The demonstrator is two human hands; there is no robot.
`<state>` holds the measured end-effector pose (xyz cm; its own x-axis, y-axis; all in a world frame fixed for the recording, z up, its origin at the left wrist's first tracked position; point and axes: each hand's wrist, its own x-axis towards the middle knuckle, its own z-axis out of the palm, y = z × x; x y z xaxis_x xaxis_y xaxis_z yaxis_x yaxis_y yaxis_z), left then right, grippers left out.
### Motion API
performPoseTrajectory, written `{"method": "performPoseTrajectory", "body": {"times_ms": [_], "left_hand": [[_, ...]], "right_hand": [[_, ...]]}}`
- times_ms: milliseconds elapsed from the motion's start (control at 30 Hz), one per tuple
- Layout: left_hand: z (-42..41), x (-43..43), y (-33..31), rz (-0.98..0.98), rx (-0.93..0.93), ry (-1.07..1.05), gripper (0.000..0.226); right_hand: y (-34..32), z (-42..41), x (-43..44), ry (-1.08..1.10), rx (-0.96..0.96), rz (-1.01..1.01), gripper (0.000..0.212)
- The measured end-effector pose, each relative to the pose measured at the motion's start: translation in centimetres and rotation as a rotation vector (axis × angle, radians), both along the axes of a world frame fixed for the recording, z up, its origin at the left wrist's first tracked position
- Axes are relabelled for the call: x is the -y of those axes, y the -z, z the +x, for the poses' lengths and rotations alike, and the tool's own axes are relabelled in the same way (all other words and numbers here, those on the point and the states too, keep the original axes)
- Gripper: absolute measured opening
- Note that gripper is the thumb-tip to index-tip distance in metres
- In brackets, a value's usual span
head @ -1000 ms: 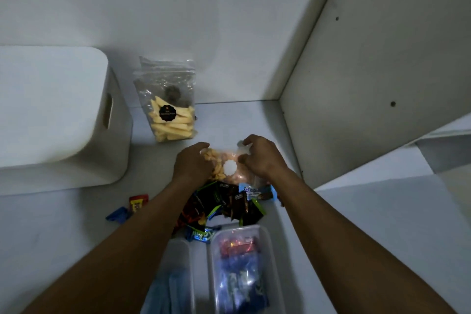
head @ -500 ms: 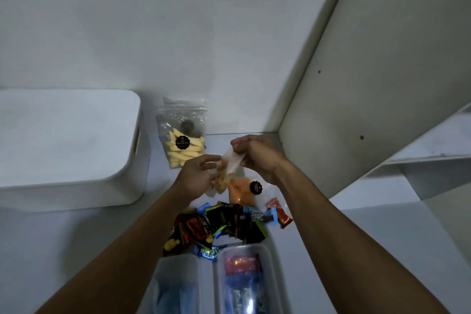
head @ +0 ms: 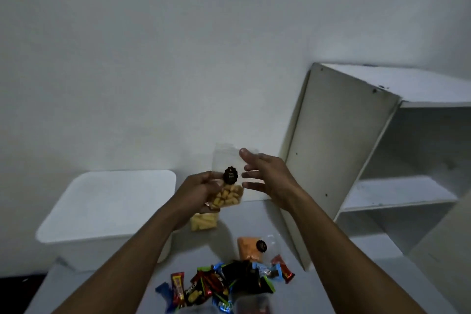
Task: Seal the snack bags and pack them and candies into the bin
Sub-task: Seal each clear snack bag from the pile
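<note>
Left hand: grasping the snack bag at its filled lower portion, fingers curled round the contents, and holding it upright in the air above the desk. Right hand: released, fingers straight and spread, tips just beside the bag's clear upper part. Whether they touch the film cannot be told.

Handling, as judged: the bag is light, and its thin film is soft and probably slippery. The puffed pieces inside look brittle, so a hard squeeze low down risks crushing them. The better hold for sealing is the empty top strip, pinched flat between fingers and thumb and run along the mouth (the lower hand need only steady it).

Appearance: a clear pouch holding orange-yellow puffs settled in the bottom, the upper part empty, with a round black sticker on the front. The mouth is not resolved well enough to call it sealed or open.

Surroundings: a second bag of pale yellow sticks shows directly below the held one. A third bag, orange, lies flat on the desk beside the heap of candies. The white bin stands to the left, well apart from the candies. A white shelf unit stands to the right.
</note>
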<state>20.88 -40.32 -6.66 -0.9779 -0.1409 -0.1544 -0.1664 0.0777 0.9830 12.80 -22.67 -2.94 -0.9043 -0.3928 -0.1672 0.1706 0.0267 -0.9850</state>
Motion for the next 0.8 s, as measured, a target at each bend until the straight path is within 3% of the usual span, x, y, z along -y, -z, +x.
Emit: {"method": "performPoseTrajectory", "body": {"times_ms": [100,200,467,633,800], "left_hand": [[0.9,0.2,-3.1,-0.036,-0.022,0.007,0.02],[1.2,-0.3,-6.5,-0.052,-0.132,-0.008,0.017],[0.9,-1.3,-12.5,-0.067,-0.304,-0.126,0.017],[0.9,-2.4,-15.0,0.021,-0.399,-0.222,0.019],[1.3,-2.3,-16.1,-0.078,-0.457,-0.247,0.018]], "right_hand": [[-2.7,1.4,-0.4,0.05,-0.26,0.115,0.019],[-4.9,2.0,-0.6,0.076,-0.38,0.162,0.018],[-10.8,1.6,-1.3,0.002,-0.555,0.188,0.031],[-13.0,1.3,-1.3,-0.041,-0.525,0.084,0.021],[-13.8,1.3,-1.1,-0.118,-0.567,0.065,0.02]]}}
